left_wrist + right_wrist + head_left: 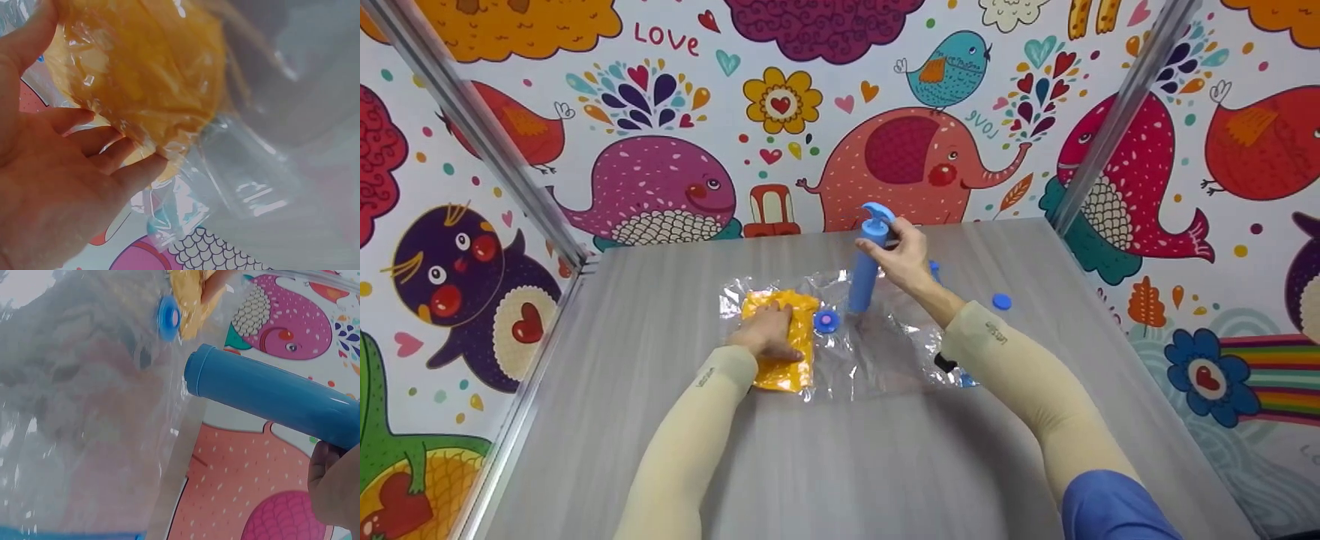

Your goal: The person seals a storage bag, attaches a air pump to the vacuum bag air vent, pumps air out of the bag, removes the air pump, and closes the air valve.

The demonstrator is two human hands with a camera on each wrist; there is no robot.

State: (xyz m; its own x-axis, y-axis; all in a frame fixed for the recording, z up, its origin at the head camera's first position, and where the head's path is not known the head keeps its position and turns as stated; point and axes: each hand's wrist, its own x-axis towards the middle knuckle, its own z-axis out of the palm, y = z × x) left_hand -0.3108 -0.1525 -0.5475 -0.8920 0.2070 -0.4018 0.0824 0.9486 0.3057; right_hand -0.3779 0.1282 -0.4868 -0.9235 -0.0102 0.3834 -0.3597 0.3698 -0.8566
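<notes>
A clear plastic vacuum bag (pixel 877 364) lies flat on the table, with a folded yellow item (pixel 804 345) inside its left end. My left hand (pixel 767 331) rests on that yellow item through the film; in the left wrist view its fingers (pixel 107 140) extend along the item's edge. With my right hand (pixel 909 256) I grip a blue hand pump (pixel 864 277) near its top, the curved handle upward. The pump's lower end (pixel 199 371) is beside the bag's round blue valve (pixel 826 321), apart from it. The valve has a pink centre and appears uncapped.
A small blue round cap (pixel 1001 301) lies on the table right of the bag. Blue strip (pixel 73 534) runs along the bag's right end, partly hidden by my right arm. A cartoon-printed wall (pixel 780 150) and metal posts (pixel 1125 112) border the grey table (pixel 840 450).
</notes>
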